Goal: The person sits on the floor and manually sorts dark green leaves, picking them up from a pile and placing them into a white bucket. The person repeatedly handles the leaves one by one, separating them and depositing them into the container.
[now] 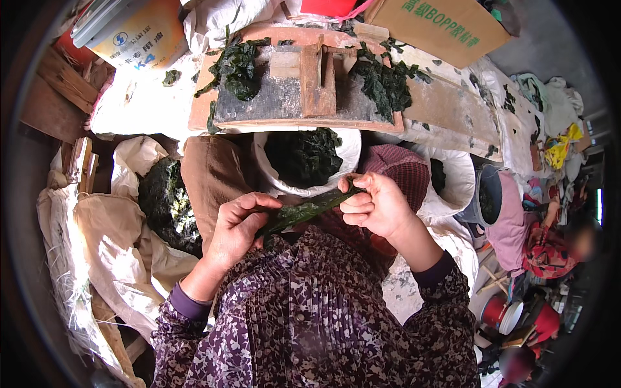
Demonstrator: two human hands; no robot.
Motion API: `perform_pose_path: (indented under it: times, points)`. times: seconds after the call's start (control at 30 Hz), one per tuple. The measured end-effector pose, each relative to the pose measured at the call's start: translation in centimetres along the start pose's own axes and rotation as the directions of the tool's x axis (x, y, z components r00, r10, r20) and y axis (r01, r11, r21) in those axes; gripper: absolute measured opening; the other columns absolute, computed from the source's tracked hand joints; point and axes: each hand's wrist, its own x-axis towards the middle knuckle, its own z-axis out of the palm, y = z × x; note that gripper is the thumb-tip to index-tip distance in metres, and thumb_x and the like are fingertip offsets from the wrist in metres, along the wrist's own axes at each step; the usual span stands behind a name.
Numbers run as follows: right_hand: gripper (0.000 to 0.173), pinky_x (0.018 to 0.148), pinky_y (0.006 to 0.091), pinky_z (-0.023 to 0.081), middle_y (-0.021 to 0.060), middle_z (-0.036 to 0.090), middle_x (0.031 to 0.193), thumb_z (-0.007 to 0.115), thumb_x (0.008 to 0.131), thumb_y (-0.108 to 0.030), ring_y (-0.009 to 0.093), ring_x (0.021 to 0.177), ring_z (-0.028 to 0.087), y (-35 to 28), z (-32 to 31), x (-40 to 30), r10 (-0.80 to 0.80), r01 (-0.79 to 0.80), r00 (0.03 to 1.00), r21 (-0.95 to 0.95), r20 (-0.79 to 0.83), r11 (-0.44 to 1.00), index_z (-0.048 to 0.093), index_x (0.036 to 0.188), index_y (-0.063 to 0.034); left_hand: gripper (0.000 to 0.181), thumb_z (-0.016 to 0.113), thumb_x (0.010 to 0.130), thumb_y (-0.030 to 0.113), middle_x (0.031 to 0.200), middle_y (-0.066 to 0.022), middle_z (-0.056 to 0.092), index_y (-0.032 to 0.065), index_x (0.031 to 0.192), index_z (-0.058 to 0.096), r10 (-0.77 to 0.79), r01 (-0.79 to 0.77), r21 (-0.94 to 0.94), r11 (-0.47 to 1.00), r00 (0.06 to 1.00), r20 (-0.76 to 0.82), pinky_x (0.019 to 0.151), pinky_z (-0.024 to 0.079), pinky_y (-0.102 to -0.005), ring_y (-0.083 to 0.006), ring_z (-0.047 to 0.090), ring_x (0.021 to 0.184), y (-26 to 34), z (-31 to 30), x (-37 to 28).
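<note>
A strip of dark green seaweed point(308, 209) is stretched between my two hands, above my lap. My left hand point(242, 228) pinches its left end, and my right hand point(371, 203) grips the other end between thumb and curled fingers. Just beyond the strip, a white cloth-lined container point(352, 145) between my knees holds more seaweed point(305, 155). On the low bench, a wooden block point(318, 97) with an upright blade-like piece point(320, 63) stands on a dark board point(271, 106). Seaweed piles lie left point(237, 68) and right point(385, 85) of the block.
An open sack of seaweed point(167, 208) is at left, a white sack point(451, 179) and a grey bucket point(468, 199) at right. Behind the bench stand a plastic pail point(140, 34) and a cardboard box point(436, 29). Other people sit at far right.
</note>
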Motion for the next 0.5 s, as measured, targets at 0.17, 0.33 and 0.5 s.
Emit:
perform_pose_path:
  times: [0.17,0.33,0.5]
  points:
    - [0.030,0.047,0.0223,0.021,-0.0115,0.026,0.057,0.049,0.103,-0.034,0.003,0.046,0.023,0.3,1.0,0.1,-0.010,0.003,0.998,-0.131,-0.056,0.991,0.051,0.082,-0.0131,0.031,0.076,0.085,0.015,0.090,-0.0138,0.063,-0.0052,0.105,0.063,0.448,-0.527,0.518,0.674,0.849,0.280,0.067,0.052,-0.0340,-0.0237,0.063,0.074,-1.3,0.6,0.4]
    - [0.031,0.043,0.0236,0.022,-0.0118,0.029,0.062,0.063,0.099,-0.034,0.001,0.046,0.024,0.8,1.6,1.1,-0.176,0.062,0.943,-0.372,-0.282,0.926,0.047,0.078,-0.0174,0.022,0.073,0.081,0.001,0.084,-0.0116,0.056,-0.0020,0.100,0.064,0.527,-0.599,0.764,0.240,0.741,0.416,0.052,0.049,-0.0369,-0.0286,0.061,0.066,-1.4,1.4,0.2]
    - [0.025,0.042,0.0230,0.025,-0.0078,0.039,0.064,0.070,0.095,-0.032,0.004,0.047,0.030,1.8,-0.7,3.5,-0.208,-0.062,0.903,-0.592,-0.376,0.803,0.059,0.087,-0.0104,0.038,0.072,0.070,-0.004,0.095,-0.0125,0.054,0.0017,0.105,0.060,0.546,-0.679,0.726,0.112,0.652,0.526,0.047,0.046,-0.0364,-0.0257,0.058,0.061,-0.3,2.0,0.7]
